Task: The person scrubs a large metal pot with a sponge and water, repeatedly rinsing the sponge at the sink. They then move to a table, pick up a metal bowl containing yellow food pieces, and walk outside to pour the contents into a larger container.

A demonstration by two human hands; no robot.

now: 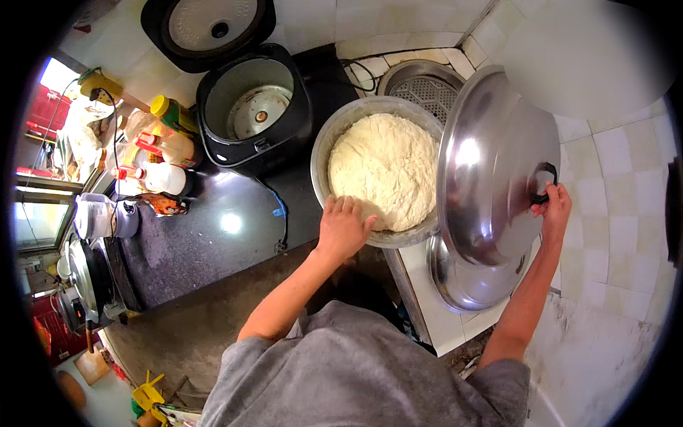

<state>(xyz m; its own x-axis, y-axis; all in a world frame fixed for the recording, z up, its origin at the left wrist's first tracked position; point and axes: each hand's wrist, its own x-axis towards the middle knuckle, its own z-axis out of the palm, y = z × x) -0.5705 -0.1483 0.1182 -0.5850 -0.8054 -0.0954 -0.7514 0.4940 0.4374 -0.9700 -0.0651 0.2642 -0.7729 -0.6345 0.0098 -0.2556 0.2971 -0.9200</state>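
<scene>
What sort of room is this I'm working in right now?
Most likely a kitchen, perhaps a home one: a big metal bowl holds a mass of what looks like dough, and an open rice cooker sits on the dark countertop.

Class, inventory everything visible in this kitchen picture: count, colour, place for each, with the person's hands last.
pot: 1, grey, centre
dough: 1, cream, in pot
large lid: 1, silver, right of pot
round metalware: 1, silver, behind large lid
perforated pan: 1, grey, beyond pot
rice cooker: 1, black, left of pot
bottles: several, mixed, beside rice cooker
counter: 1, black, left
clutter: uncounted, mixed, far left
shirt: 1, grey, bottom
left hand: 1, bare, over pot's near rim
right hand: 1, bare, large lid's handle
</scene>
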